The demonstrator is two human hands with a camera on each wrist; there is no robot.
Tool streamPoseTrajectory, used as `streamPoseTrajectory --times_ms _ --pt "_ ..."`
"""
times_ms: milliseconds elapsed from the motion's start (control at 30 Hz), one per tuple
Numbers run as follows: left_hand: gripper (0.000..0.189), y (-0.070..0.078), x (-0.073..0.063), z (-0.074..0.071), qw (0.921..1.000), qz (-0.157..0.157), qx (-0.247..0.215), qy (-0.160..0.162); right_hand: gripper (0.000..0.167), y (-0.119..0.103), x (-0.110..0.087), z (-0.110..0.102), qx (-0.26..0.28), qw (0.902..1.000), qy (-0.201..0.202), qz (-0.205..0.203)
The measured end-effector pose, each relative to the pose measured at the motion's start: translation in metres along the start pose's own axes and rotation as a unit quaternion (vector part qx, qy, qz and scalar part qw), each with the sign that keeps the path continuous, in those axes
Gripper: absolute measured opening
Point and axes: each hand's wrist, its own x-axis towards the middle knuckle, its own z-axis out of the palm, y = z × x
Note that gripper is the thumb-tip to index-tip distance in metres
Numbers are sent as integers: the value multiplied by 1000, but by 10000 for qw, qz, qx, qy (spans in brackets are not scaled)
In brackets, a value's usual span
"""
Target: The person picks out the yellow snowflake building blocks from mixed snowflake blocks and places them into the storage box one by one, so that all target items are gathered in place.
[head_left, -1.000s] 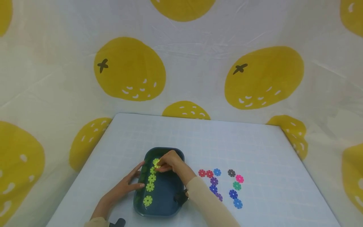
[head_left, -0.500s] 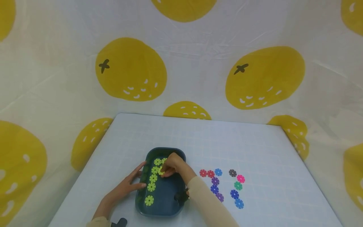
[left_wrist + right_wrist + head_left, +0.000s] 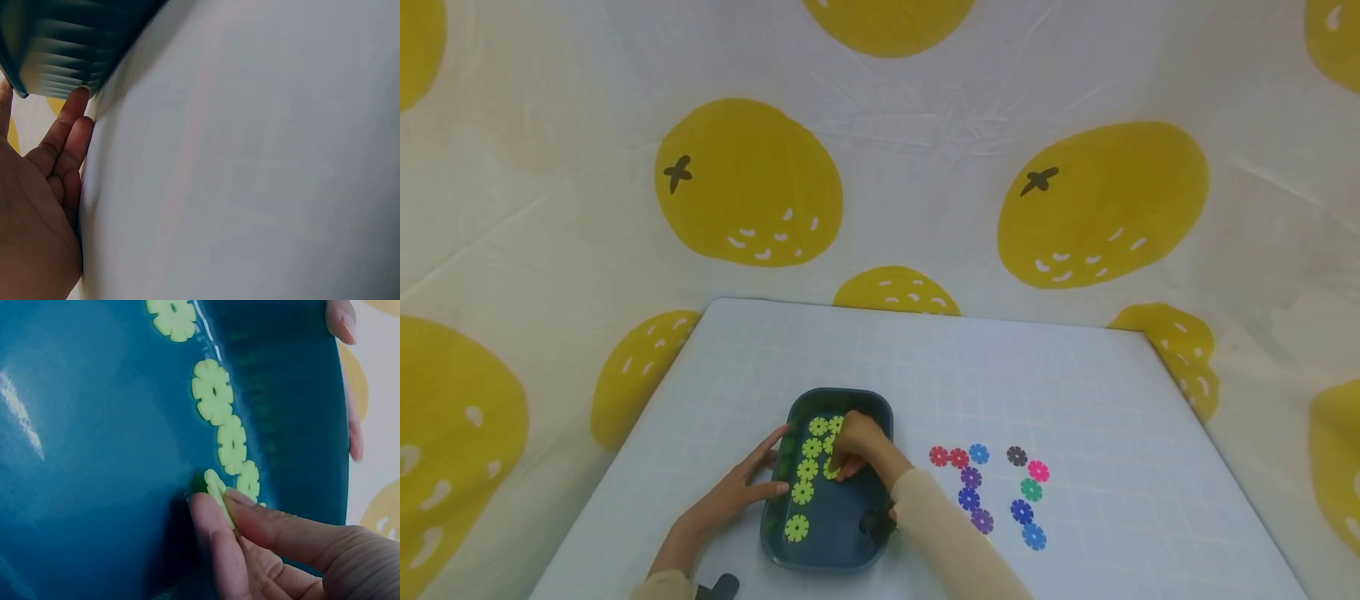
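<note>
My right hand (image 3: 859,442) is inside the dark teal tray (image 3: 835,537), pinching a yellow-green flower-shaped disc (image 3: 217,490) between thumb and fingers. In the right wrist view this disc stands tilted close over the tray floor. Several matching discs (image 3: 212,392) lie flat in a column along the tray's left side, and others (image 3: 837,425) begin a second column beside it, partly hidden by the right hand. My left hand (image 3: 730,496) rests at the tray's left side, fingers extended and thumb on the rim; the left wrist view shows its fingertips touching the ribbed outer wall (image 3: 62,62).
Right of the tray, flower discs in red (image 3: 959,458), purple (image 3: 982,522), blue (image 3: 1033,536), grey (image 3: 1017,456), pink (image 3: 1038,471) and green (image 3: 1032,490) lie on the white table (image 3: 1097,417). The right sleeve (image 3: 947,533) crosses the table between tray and discs. A patterned cloth (image 3: 917,208) hangs behind.
My right hand has moved from the top of the left column toward me and slightly right. More yellow-green discs now show beside that column. The left hand stays at the tray's side.
</note>
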Motion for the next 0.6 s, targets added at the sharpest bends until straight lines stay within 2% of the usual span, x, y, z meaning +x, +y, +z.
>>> streamPoseTrajectory --times_ms 400,600 --pt "84 1 -1 1 10000 44 -23 -11 29 -5 -8 3 -839 9945 519 -346" --pt "83 2 -2 0 10000 55 -57 -1 20 -4 -7 1 -828 9936 553 -536"
